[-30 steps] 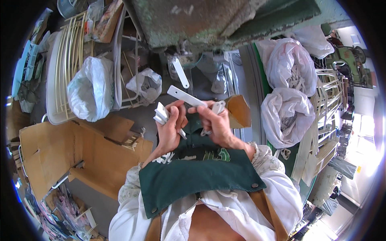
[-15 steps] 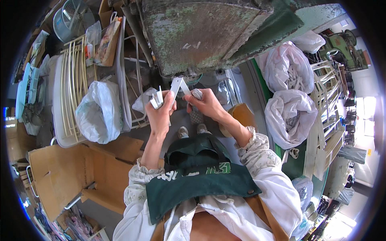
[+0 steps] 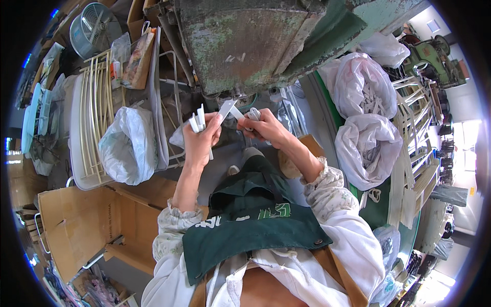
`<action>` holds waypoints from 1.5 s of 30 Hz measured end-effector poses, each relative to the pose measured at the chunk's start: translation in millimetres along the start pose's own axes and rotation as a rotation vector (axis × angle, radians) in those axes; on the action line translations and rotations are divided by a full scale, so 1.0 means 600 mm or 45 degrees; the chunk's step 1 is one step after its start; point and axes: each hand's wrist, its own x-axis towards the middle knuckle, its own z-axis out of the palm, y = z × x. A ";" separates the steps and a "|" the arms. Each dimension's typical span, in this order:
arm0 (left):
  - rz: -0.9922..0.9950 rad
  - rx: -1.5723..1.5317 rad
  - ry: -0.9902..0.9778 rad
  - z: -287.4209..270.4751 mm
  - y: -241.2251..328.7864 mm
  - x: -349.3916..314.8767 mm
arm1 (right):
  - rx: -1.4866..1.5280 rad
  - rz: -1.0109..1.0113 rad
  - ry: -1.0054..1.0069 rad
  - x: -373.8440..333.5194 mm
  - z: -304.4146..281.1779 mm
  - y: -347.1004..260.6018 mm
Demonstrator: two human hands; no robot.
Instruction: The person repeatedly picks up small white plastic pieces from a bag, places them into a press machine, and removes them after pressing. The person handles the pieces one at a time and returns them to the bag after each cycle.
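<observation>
My left hand (image 3: pixel 200 141) is closed round several flat white metal strips (image 3: pixel 197 121). One more flat strip (image 3: pixel 226 108), with a small hole near its end, sticks out between its thumb and fingers. Close beside it, my right hand (image 3: pixel 266 127) pinches another white strip (image 3: pixel 236 113), whose tip meets or overlaps the left one at an angle. Small rounded white pieces (image 3: pixel 253 113) also show in the right hand's grip. Both hands are raised in front of my body, just below the worn green machine (image 3: pixel 245 46). Whether the two strips are joined I cannot tell.
Left of me are an open white bag (image 3: pixel 128 148), a bin of long pale rods (image 3: pixel 92 123) and an open cardboard box (image 3: pixel 76 225). On the right, two white bags (image 3: pixel 369 148) of metal pieces rest by a green bench (image 3: pixel 378 215) stacked with strips.
The strips between my hands have tilted to a new angle, and my right hand has turned slightly. One of my legs has lifted forward beneath the apron.
</observation>
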 end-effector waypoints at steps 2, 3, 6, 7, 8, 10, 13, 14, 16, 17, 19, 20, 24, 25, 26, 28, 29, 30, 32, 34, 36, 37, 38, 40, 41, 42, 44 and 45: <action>0.001 -0.008 0.072 -0.004 0.000 0.001 | 0.002 -0.002 -0.009 0.001 0.001 0.000; 0.042 0.026 0.105 -0.007 -0.007 0.004 | 0.002 -0.004 -0.008 0.001 0.001 0.000; 0.087 -0.006 0.172 -0.009 -0.019 0.009 | 0.031 -0.006 -0.023 0.002 0.002 -0.007; 0.103 -0.135 0.170 -0.009 -0.022 0.002 | 0.054 0.008 -0.025 -0.002 0.002 -0.004; 0.136 -0.204 0.158 -0.008 -0.023 0.002 | 0.022 -0.013 -0.043 0.002 -0.002 0.002; 0.172 -0.268 0.106 -0.007 -0.020 0.002 | 0.044 -0.017 -0.042 0.005 -0.004 0.005; 0.142 -0.185 0.082 0.008 -0.018 0.000 | 0.061 -0.013 -0.026 0.004 -0.004 0.004; 0.128 -0.161 0.080 0.007 -0.020 0.000 | 0.062 -0.011 -0.016 0.003 -0.003 0.003; 0.123 -0.129 0.097 0.010 -0.015 0.005 | 0.058 -0.008 -0.021 0.005 -0.004 0.002; 0.122 -0.114 0.105 0.012 -0.014 0.007 | 0.054 -0.008 -0.023 0.005 -0.005 0.002; 0.164 -0.072 0.065 0.016 -0.014 0.011 | 0.069 -0.005 -0.012 0.005 -0.003 0.002; 0.187 -0.049 0.048 0.017 -0.013 0.012 | 0.076 -0.005 -0.009 0.005 -0.001 0.002; 0.163 -0.029 0.069 0.015 -0.012 0.007 | 0.057 -0.025 -0.004 0.005 -0.005 0.001; 0.134 0.003 0.075 0.013 -0.017 0.007 | 0.048 -0.008 0.001 0.004 -0.004 0.001; 0.105 0.035 0.080 0.009 -0.022 0.009 | 0.038 0.009 0.006 0.002 -0.003 0.002; 0.054 0.017 0.107 0.004 -0.032 0.011 | 0.052 0.005 -0.006 0.004 -0.001 0.005; 0.005 -0.043 0.119 0.002 -0.033 0.012 | 0.056 0.005 -0.011 0.003 0.000 0.007; -0.012 -0.050 0.114 -0.003 -0.033 0.012 | 0.068 0.003 -0.032 -0.002 -0.001 0.008; -0.003 -0.078 0.107 -0.004 -0.031 0.015 | 0.074 -0.029 -0.024 -0.003 -0.002 0.007; 0.001 -0.072 0.135 -0.002 -0.035 0.014 | 0.068 -0.029 -0.020 -0.003 -0.003 0.004; -0.027 -0.088 0.213 0.002 -0.036 0.011 | 0.049 0.004 -0.022 -0.004 -0.002 -0.001; -0.024 -0.104 0.215 0.002 -0.037 0.010 | 0.051 0.003 -0.021 -0.004 -0.002 0.000; -0.021 -0.119 0.219 0.002 -0.037 0.009 | 0.052 0.003 -0.020 -0.004 -0.001 0.000; -0.021 -0.147 0.228 0.001 -0.035 0.011 | 0.033 0.009 -0.004 -0.004 0.000 -0.003; -0.015 -0.148 0.223 0.000 -0.036 0.011 | 0.043 0.001 -0.002 -0.003 0.001 -0.002; -0.011 -0.149 0.217 -0.002 -0.036 0.012 | 0.055 -0.006 0.000 -0.002 0.002 -0.001; -0.009 -0.102 0.202 -0.003 -0.035 0.013 | 0.063 -0.025 -0.006 -0.004 0.006 -0.003; 0.029 -0.082 0.196 -0.007 -0.031 0.011 | 0.059 -0.038 -0.011 -0.007 0.006 -0.007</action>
